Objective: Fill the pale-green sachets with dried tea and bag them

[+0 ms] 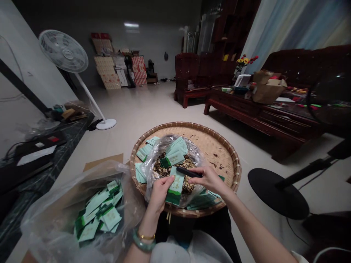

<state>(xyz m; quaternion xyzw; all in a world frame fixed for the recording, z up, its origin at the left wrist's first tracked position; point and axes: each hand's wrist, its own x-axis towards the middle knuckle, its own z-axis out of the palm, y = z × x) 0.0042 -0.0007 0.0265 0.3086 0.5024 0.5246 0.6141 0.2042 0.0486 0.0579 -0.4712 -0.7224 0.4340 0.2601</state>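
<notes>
My left hand pinches a light and dark green paper sachet by its left edge. In my right hand is a slim black handheld tool, its tip lying at the upper part of the sachet. Just beyond, a clear plastic bag stands open, holding dried, dark and pale loose bits with several more green sachets on top. The bag sits in a round woven bamboo tray. Stacks of flat sachets lie around the bag in the tray.
On my left, a large clear bag holds a heap of green sachets. A white fan stands farther back, and a black stand base is on the right. A dark wooden table carries a cardboard box.
</notes>
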